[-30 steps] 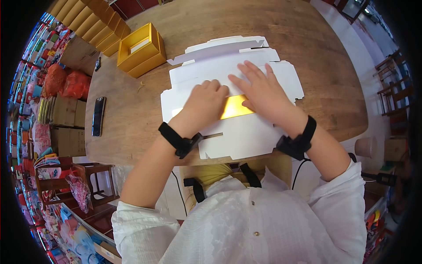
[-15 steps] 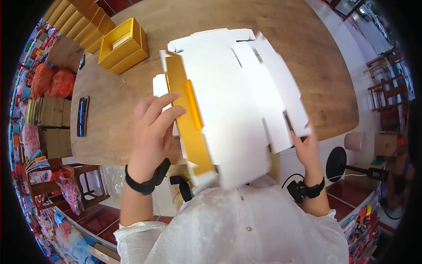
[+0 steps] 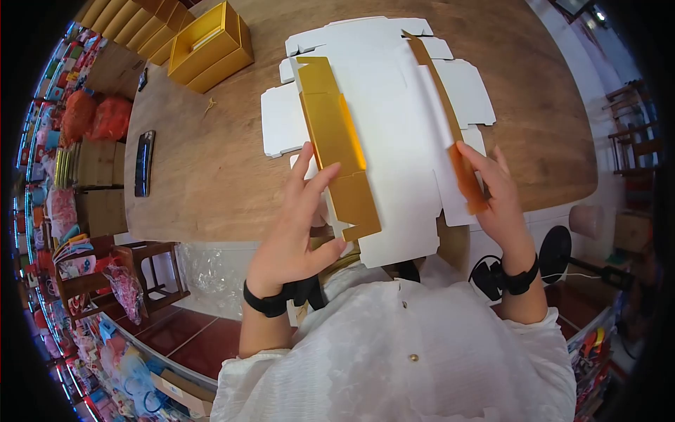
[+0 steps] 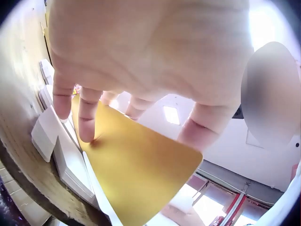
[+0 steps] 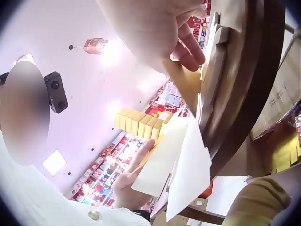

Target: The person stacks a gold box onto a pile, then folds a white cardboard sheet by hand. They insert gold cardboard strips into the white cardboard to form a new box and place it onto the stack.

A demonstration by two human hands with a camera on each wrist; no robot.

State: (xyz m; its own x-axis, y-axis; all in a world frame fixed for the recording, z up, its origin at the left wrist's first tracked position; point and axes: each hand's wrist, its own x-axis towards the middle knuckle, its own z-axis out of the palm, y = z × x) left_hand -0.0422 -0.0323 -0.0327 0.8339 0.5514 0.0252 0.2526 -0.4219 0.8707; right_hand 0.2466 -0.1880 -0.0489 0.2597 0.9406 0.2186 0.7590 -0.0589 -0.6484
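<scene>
A white-inside, gold-outside cardboard box blank [image 3: 397, 119] lies with its near end over the table's front edge. Two long gold side flaps stand raised along it: the left flap [image 3: 334, 141] and the right flap [image 3: 450, 116]. My left hand [image 3: 292, 228] straddles the near part of the left flap, its index finger on the gold face and its thumb at the near corner. In the left wrist view, other fingers [image 4: 87, 122] touch the outer gold face. My right hand [image 3: 503, 204] grips the right flap near its lower end.
Another white blank [image 3: 283, 119] lies under it on the wooden table [image 3: 232, 165]. A gold box [image 3: 211, 53] stands at the back left, near a stack of gold boxes [image 3: 133, 28]. A phone [image 3: 144, 163] lies by the left edge.
Both hands lay over a blank with a gold strip. Then the blank was lifted and turned; now it is lower over the table, both gold side flaps raised, one hand at each.
</scene>
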